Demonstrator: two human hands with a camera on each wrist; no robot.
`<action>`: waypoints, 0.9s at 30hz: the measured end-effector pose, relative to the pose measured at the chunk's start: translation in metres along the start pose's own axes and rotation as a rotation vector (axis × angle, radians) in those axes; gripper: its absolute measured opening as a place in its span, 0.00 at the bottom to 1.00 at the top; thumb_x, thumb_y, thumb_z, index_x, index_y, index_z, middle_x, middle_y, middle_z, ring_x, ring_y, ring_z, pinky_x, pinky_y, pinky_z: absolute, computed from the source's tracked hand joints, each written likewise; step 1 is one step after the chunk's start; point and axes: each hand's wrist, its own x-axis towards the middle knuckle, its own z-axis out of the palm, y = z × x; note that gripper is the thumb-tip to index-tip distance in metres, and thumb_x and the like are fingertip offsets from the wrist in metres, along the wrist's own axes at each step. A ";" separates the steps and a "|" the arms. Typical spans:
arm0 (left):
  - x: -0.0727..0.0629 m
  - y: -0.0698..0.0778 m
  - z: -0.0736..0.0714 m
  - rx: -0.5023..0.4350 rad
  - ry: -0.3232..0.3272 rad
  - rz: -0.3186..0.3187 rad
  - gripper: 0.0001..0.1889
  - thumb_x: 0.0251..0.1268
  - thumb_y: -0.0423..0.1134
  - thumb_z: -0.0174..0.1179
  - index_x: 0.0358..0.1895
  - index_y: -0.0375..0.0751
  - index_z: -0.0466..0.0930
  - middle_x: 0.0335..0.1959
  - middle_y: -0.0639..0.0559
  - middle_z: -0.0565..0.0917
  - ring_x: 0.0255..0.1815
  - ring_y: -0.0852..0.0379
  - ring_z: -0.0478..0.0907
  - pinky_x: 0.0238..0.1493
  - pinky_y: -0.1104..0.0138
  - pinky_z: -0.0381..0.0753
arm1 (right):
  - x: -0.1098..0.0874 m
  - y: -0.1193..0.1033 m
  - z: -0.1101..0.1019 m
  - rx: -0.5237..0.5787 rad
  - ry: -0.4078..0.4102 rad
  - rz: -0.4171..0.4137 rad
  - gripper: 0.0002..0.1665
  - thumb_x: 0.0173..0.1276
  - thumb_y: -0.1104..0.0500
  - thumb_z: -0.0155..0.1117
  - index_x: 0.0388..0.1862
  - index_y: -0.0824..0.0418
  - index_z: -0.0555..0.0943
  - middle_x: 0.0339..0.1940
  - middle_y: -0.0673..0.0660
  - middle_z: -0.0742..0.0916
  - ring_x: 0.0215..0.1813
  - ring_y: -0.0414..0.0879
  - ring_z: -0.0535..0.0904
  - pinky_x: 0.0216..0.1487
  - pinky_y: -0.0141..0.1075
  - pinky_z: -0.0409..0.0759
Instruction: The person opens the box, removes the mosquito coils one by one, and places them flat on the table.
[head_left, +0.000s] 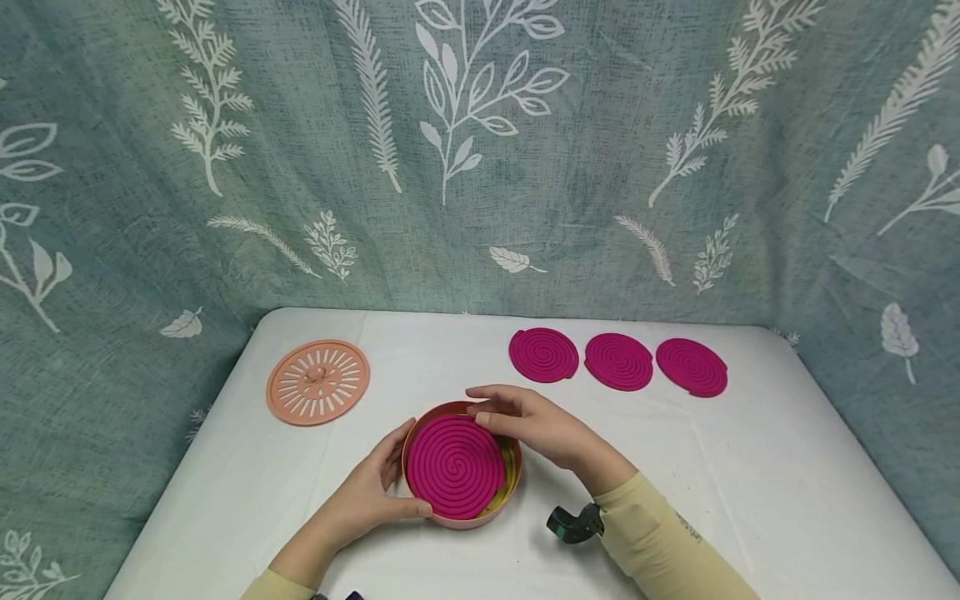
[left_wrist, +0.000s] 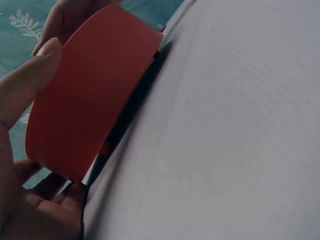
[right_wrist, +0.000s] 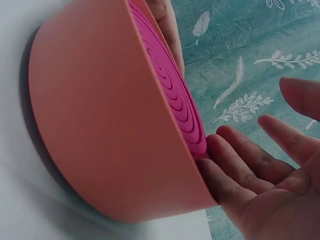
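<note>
A round salmon-coloured container (head_left: 463, 524) stands on the white cloth. Inside lies a magenta mosquito coil (head_left: 456, 468), with something yellow-green (head_left: 510, 467) showing beneath its right edge. My left hand (head_left: 372, 487) holds the container from the left, thumb on the near rim and fingers around the far side; the left wrist view shows the thumb on the wall (left_wrist: 85, 90). My right hand (head_left: 536, 423) is over the far right rim. In the right wrist view its lower fingers (right_wrist: 230, 165) touch the rim beside the coil (right_wrist: 175, 95), while index finger and thumb stay apart.
A slotted salmon lid (head_left: 318, 414) with a small central knob lies at the back left. Three more magenta coils, left (head_left: 543, 355), middle (head_left: 618, 362) and right (head_left: 692, 367), lie in a row at the back right. A leaf-patterned curtain (head_left: 480, 250) hangs behind the table.
</note>
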 end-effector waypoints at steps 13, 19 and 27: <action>0.000 0.000 -0.001 0.011 0.009 -0.006 0.63 0.35 0.40 0.84 0.79 0.51 0.51 0.76 0.52 0.59 0.76 0.56 0.54 0.72 0.73 0.56 | 0.000 -0.001 0.004 0.156 0.044 0.020 0.31 0.72 0.51 0.64 0.71 0.57 0.71 0.66 0.62 0.77 0.64 0.56 0.76 0.61 0.45 0.80; 0.001 -0.001 -0.001 0.016 0.007 -0.004 0.63 0.36 0.40 0.84 0.79 0.51 0.51 0.76 0.51 0.59 0.76 0.56 0.54 0.72 0.73 0.56 | -0.001 -0.001 0.006 0.190 0.078 0.028 0.29 0.71 0.54 0.65 0.69 0.58 0.72 0.66 0.62 0.77 0.63 0.55 0.76 0.61 0.42 0.80; 0.000 0.000 -0.001 0.010 0.010 -0.023 0.63 0.35 0.41 0.84 0.78 0.53 0.52 0.76 0.53 0.59 0.76 0.57 0.54 0.72 0.73 0.57 | -0.004 -0.001 0.005 0.222 0.071 0.027 0.30 0.71 0.54 0.65 0.70 0.59 0.71 0.66 0.63 0.78 0.63 0.53 0.76 0.65 0.41 0.77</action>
